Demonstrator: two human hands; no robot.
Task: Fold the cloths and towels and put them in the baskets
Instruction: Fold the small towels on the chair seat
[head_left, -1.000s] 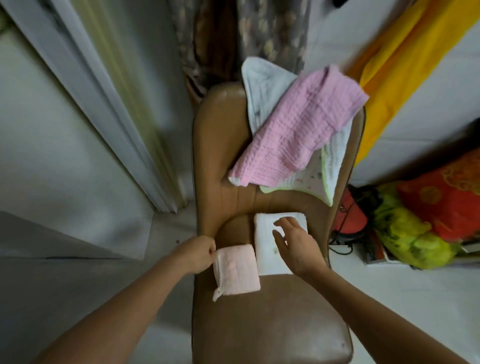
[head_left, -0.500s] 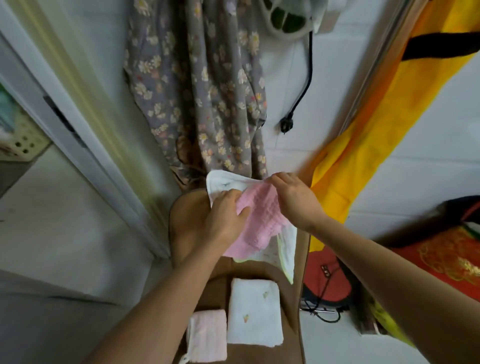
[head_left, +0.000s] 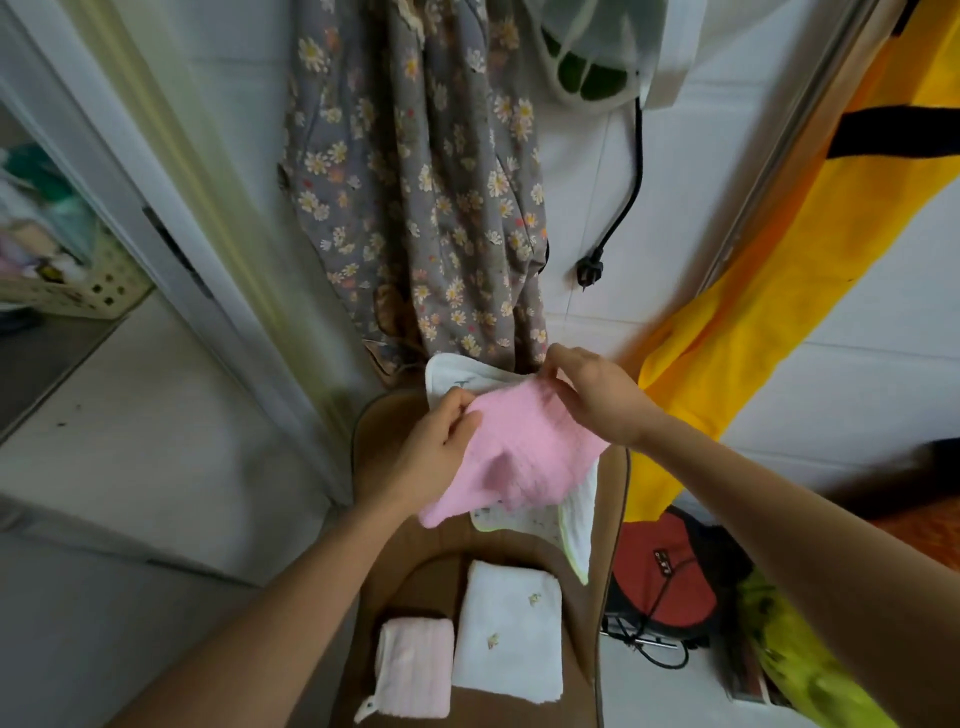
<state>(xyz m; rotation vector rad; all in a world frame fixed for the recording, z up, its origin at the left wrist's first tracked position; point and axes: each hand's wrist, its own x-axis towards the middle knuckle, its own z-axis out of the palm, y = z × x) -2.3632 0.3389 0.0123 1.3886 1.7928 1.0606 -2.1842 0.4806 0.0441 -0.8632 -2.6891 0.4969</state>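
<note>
Two folded cloths (head_left: 506, 636) are lying below our hands; left hand (head_left: 434, 449) and right hand (head_left: 597, 397) are pinching the pink towel (head_left: 524, 457), unfolded; baskets are awaiting everything.

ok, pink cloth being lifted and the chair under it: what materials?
Pink cloth: soft woven cotton by the look, matte, crinkled gauze-like texture, drapes limply. Chair: brown leather or faux leather, smooth with a slight sheen; which one, cannot tell.
</note>
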